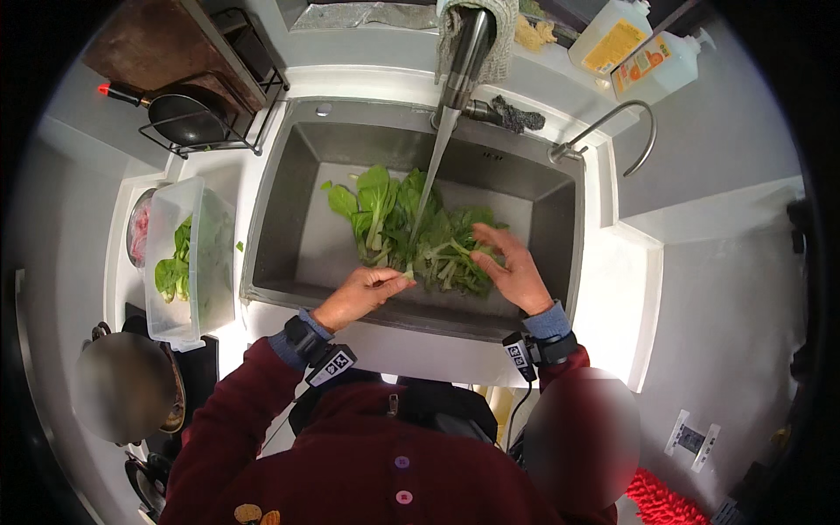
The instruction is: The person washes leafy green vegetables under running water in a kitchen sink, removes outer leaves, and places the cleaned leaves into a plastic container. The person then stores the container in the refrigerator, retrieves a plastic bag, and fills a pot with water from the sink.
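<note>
A pile of leafy green bok choy (376, 206) lies in the grey sink (302, 232), with loose stalks and leaves toward its right side. Water from the faucet (466, 57) streams down onto the middle of the pile. At the pile's near edge, my left hand (360, 296) pinches a small pale green bok choy stalk (409, 274) between thumb and fingers. My right hand (514, 269) is over the right side of the greens, its thumb and fingers apart. Whether its fingertips touch a stalk is hard to make out.
Left of the sink stands a clear plastic bin (175, 319) holding more greens, beside a bowl of pinkish food (140, 229). A black pan (188, 118) sits in a rack behind. A thin curved tap (643, 131) and two bottles (656, 68) are at the back right.
</note>
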Tool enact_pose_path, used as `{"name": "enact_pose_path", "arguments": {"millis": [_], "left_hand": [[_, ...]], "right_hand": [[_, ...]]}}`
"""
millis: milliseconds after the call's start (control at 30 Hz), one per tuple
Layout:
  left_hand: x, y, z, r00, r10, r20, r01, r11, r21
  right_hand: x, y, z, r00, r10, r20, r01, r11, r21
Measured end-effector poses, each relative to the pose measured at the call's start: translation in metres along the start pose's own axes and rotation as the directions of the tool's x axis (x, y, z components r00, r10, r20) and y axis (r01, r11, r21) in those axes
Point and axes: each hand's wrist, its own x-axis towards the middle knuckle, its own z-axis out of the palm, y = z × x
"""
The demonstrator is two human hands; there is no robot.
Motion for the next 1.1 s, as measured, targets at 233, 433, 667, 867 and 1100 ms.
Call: {"name": "enact_pose_path", "arguments": {"millis": [233,433,667,867,1100], "left_hand": [[0.008,-0.001,0.022,0.938,-0.12,0.326,0.103,0.992,0.069],[0.01,-0.005,0.051,0.835,-0.152,0.529,0.212,0.976,-0.055],[0.019,0.005,0.05,0.837,-0.167,0.521,0.155,0.986,0.067],[0.012,-0.007,0.015,0.904,-0.117,0.41,0.052,0.985,0.166],[-0.038,0.007,-0.034,0.959,-0.027,0.284,-0.013,0.99,0.137]], "right_hand": [[-0.033,-0.052,0.02,0.936,-0.002,0.353,-0.107,0.951,0.29],[-0.086,-0.056,0.023,0.973,0.14,0.181,-0.184,0.949,0.256],[-0.241,-0.024,-0.048,0.823,0.437,-0.364,-0.44,0.895,0.08],[-0.426,0.01,-0.081,0.266,0.804,-0.533,-0.962,0.259,-0.089],[-0.348,0.022,-0.065,0.567,0.529,-0.632,-0.752,0.646,-0.134]]}}
